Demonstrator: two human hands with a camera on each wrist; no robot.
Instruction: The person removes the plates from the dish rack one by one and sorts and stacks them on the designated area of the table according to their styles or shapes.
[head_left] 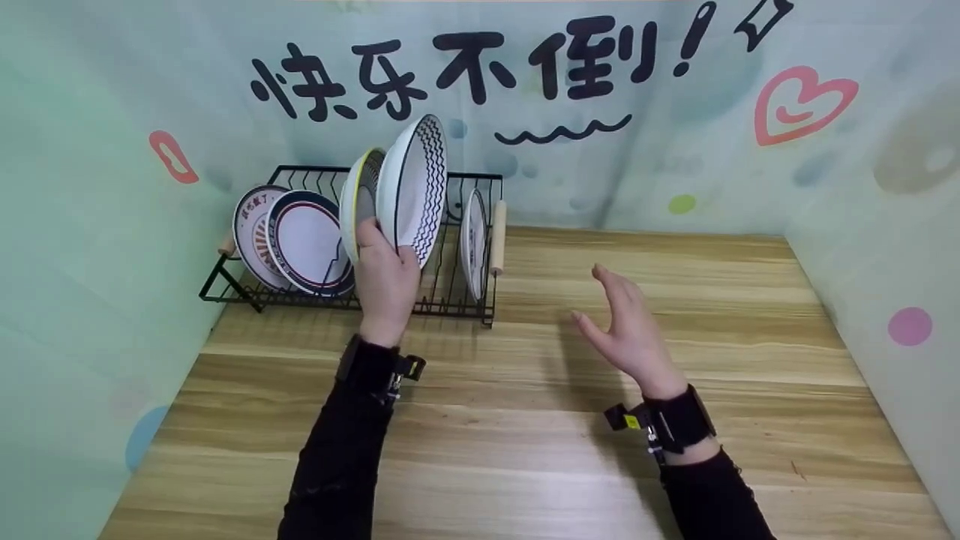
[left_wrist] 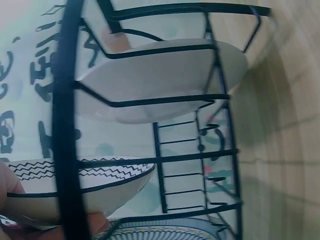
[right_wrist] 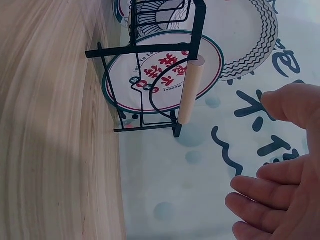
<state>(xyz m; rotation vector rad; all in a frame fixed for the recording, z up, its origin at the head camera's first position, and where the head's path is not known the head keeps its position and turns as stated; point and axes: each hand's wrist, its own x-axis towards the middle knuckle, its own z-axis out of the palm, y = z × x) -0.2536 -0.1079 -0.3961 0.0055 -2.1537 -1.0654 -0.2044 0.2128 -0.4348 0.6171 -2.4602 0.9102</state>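
My left hand (head_left: 386, 281) grips a white shallow bowl (head_left: 420, 187) with black zigzag lines inside and a dark rim. The thumb lies on its inner side and the fingers behind it. In the left wrist view this bowl (left_wrist: 95, 187) is partly covered by the rack's wires. Close to its left stands a yellow-rimmed bowl (head_left: 350, 202), which the fingers overlap. Both are at the black wire dish rack (head_left: 442, 309). My right hand (head_left: 630, 322) hovers over the table, right of the rack, thumb and fingers spread and holding nothing.
Two patterned plates lean at the rack's left, a dark-rimmed one (head_left: 311, 240) in front. Another plate (head_left: 473, 244) stands on edge at the right end, beside a wooden handle (head_left: 498, 236). The wooden table (head_left: 510, 435) meets printed cloth walls (head_left: 885, 225) behind and at both sides.
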